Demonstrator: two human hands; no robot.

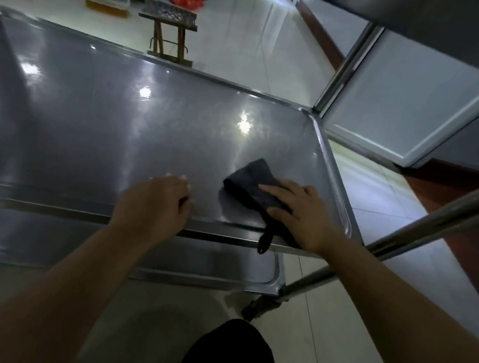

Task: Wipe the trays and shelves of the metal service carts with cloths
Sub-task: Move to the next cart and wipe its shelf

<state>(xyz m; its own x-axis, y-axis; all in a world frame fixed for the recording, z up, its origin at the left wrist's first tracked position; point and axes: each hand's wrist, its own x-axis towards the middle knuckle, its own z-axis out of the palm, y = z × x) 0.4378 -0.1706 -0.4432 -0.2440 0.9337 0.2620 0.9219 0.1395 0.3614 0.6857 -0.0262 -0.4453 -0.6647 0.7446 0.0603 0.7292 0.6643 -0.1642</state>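
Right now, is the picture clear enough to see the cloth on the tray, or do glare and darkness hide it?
Head view: dim overall, yet the dark cloth under the right hand is readable against the grey tray. Head view: lamp reflections glare in small spots away from the cloth. Head view: the wide lens slightly bows the tray's rim.

Left hand (157,201) and right hand (301,214) were bare, as were both forearms (84,269); a black garment (229,350) clothed the lower body.
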